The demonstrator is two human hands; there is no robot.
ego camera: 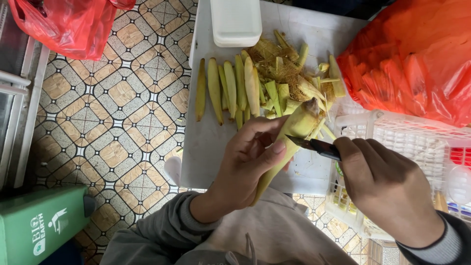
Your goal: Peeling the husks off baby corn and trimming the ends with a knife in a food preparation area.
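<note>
Left hand (250,157) grasps husked baby corn ear (289,137), fingers wrapped round it, ear tilted over white table (206,142). Right hand (387,191) clenched on black knife (316,145); blade tip touches husk. Row of peeled baby corn (230,88) lies beyond, beside husk and silk pile (289,68). White tray stack (235,22) at far edge. Red plastic bag (417,59) sits right, over white basket (392,132).

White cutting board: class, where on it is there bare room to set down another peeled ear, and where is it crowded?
The white board is bare along its left edge below the row of peeled baby corn, and on the strip beside the stacked white trays. The husk pile crowds the upper right; the left hand and right hand cover the near right.
</note>
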